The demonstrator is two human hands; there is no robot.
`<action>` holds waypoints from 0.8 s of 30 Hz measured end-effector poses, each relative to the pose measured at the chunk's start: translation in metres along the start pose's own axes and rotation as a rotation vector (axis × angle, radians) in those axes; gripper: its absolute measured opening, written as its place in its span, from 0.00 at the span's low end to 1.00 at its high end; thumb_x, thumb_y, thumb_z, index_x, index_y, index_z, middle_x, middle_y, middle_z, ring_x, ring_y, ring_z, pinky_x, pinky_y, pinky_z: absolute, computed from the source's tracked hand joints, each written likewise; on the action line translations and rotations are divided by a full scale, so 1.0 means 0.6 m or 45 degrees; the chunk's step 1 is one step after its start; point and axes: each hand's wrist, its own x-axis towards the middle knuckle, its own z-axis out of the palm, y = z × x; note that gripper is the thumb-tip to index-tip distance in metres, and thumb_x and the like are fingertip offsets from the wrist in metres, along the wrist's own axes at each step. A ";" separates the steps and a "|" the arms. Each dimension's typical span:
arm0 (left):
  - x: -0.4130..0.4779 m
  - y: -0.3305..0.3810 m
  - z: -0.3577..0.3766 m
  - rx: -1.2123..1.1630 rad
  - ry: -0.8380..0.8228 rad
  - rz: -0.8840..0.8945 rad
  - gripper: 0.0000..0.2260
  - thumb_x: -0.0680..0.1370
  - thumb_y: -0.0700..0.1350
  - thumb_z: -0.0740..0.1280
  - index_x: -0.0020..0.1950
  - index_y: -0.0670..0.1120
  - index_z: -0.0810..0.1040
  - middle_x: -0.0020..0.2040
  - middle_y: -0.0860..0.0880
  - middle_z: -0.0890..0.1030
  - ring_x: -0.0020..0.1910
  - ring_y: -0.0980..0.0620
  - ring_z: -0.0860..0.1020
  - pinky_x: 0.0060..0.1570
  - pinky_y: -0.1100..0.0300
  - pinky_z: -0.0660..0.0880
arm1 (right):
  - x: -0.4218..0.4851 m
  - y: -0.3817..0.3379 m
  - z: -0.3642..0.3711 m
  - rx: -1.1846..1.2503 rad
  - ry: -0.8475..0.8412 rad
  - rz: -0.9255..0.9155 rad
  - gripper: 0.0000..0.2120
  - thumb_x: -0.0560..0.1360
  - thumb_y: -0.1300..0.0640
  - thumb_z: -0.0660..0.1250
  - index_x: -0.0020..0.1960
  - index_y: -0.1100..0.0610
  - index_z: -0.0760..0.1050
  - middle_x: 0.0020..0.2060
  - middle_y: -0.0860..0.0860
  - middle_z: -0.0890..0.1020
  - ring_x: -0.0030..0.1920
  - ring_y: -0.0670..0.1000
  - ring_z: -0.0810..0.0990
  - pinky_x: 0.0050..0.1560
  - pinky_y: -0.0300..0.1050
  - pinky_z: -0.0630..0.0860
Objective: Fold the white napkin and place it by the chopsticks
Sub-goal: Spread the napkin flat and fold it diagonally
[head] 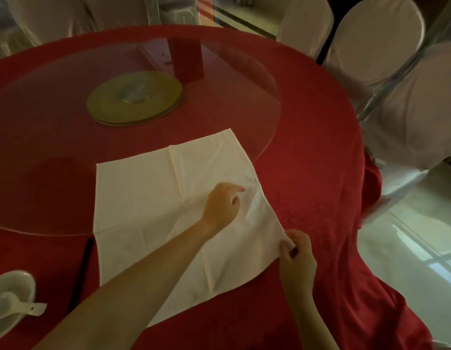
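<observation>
A white napkin (153, 198) lies spread flat on the red tablecloth, its far part resting on the glass turntable. My left hand (223, 204) reaches across it and rests on the cloth near its right edge, fingers loosely curled. My right hand (296, 253) pinches the napkin's right edge near the lower right corner. A dark pair of chopsticks (81, 274) lies on the tablecloth just left of the napkin, partly hidden under my left forearm.
A white bowl with a spoon (11, 296) sits at the lower left. The glass turntable (257, 79) has a gold centre disc (134, 97) and a red box (186, 59). White-covered chairs (375, 39) stand around the round table (320, 173).
</observation>
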 end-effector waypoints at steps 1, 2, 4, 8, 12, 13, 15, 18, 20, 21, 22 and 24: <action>-0.030 0.005 -0.004 -0.149 -0.051 -0.037 0.13 0.75 0.34 0.62 0.57 0.42 0.78 0.54 0.46 0.82 0.56 0.48 0.77 0.57 0.67 0.68 | 0.002 -0.013 0.001 -0.001 -0.030 -0.064 0.09 0.75 0.64 0.62 0.50 0.51 0.73 0.35 0.44 0.79 0.32 0.45 0.76 0.29 0.34 0.71; -0.060 0.008 -0.011 -0.306 -0.134 -0.095 0.14 0.75 0.35 0.62 0.58 0.44 0.78 0.54 0.48 0.82 0.55 0.51 0.78 0.54 0.72 0.68 | 0.007 -0.027 0.005 -0.005 -0.067 -0.124 0.09 0.75 0.64 0.62 0.49 0.51 0.74 0.33 0.45 0.79 0.30 0.45 0.75 0.27 0.34 0.71; -0.111 0.007 -0.033 -0.563 -0.338 -0.223 0.17 0.76 0.35 0.61 0.61 0.51 0.75 0.54 0.53 0.80 0.56 0.59 0.77 0.53 0.75 0.70 | 0.017 -0.062 0.020 -0.031 -0.174 -0.249 0.10 0.75 0.66 0.62 0.47 0.52 0.75 0.30 0.47 0.77 0.26 0.43 0.72 0.26 0.32 0.69; -0.155 -0.003 -0.095 -0.866 -0.374 -0.400 0.19 0.76 0.37 0.64 0.63 0.56 0.73 0.57 0.53 0.80 0.56 0.61 0.77 0.55 0.67 0.74 | 0.038 -0.143 0.084 -0.072 -0.476 -0.393 0.10 0.75 0.66 0.62 0.46 0.53 0.77 0.36 0.44 0.80 0.33 0.38 0.80 0.30 0.24 0.70; -0.150 -0.020 -0.162 -0.942 -0.170 -0.491 0.13 0.75 0.45 0.66 0.58 0.53 0.77 0.51 0.53 0.83 0.51 0.55 0.80 0.50 0.60 0.78 | 0.051 -0.220 0.174 -0.024 -0.861 -0.334 0.16 0.77 0.68 0.53 0.58 0.60 0.75 0.46 0.52 0.81 0.42 0.50 0.84 0.49 0.42 0.80; -0.148 -0.029 -0.177 -0.932 -0.101 -0.522 0.10 0.75 0.47 0.65 0.56 0.52 0.78 0.49 0.54 0.83 0.48 0.56 0.81 0.47 0.61 0.79 | 0.052 -0.236 0.194 -0.021 -0.928 -0.345 0.17 0.77 0.69 0.52 0.59 0.61 0.74 0.45 0.52 0.80 0.44 0.51 0.83 0.52 0.47 0.80; -0.140 -0.054 -0.202 -0.729 0.091 -0.590 0.05 0.76 0.49 0.65 0.47 0.51 0.80 0.40 0.56 0.81 0.40 0.61 0.79 0.40 0.65 0.76 | 0.053 -0.263 0.232 -0.092 -0.953 -0.498 0.16 0.76 0.70 0.54 0.57 0.62 0.75 0.44 0.51 0.80 0.42 0.46 0.83 0.49 0.40 0.81; -0.125 -0.100 -0.238 -0.518 0.337 -0.746 0.06 0.76 0.45 0.63 0.41 0.50 0.79 0.36 0.53 0.80 0.36 0.59 0.77 0.37 0.65 0.73 | 0.051 -0.297 0.291 -0.184 -0.852 -0.710 0.09 0.76 0.67 0.60 0.50 0.60 0.78 0.41 0.51 0.81 0.35 0.40 0.81 0.37 0.27 0.77; -0.113 -0.128 -0.261 -0.518 0.367 -0.824 0.07 0.76 0.43 0.63 0.48 0.45 0.80 0.42 0.48 0.82 0.41 0.52 0.78 0.42 0.60 0.76 | 0.050 -0.317 0.335 -0.210 -0.806 -0.772 0.06 0.76 0.65 0.63 0.48 0.60 0.78 0.40 0.53 0.82 0.32 0.43 0.80 0.34 0.30 0.77; -0.106 -0.142 -0.272 -0.518 0.366 -0.851 0.07 0.76 0.42 0.64 0.50 0.43 0.80 0.44 0.46 0.82 0.41 0.50 0.78 0.44 0.57 0.77 | 0.048 -0.325 0.358 -0.234 -0.796 -0.795 0.05 0.76 0.64 0.63 0.48 0.61 0.78 0.40 0.55 0.83 0.32 0.47 0.81 0.36 0.37 0.79; -0.100 -0.156 -0.282 -0.517 0.372 -0.872 0.08 0.75 0.41 0.64 0.50 0.42 0.80 0.46 0.44 0.83 0.42 0.49 0.78 0.46 0.54 0.78 | 0.046 -0.333 0.380 -0.262 -0.801 -0.823 0.05 0.76 0.64 0.63 0.48 0.61 0.78 0.40 0.56 0.83 0.33 0.51 0.81 0.38 0.44 0.81; -0.086 -0.183 -0.301 -0.500 0.418 -0.903 0.09 0.75 0.40 0.63 0.51 0.41 0.81 0.47 0.43 0.83 0.43 0.47 0.79 0.49 0.51 0.78 | 0.039 -0.344 0.423 -0.311 -0.829 -0.885 0.05 0.75 0.64 0.64 0.48 0.62 0.78 0.40 0.57 0.83 0.37 0.55 0.81 0.43 0.54 0.80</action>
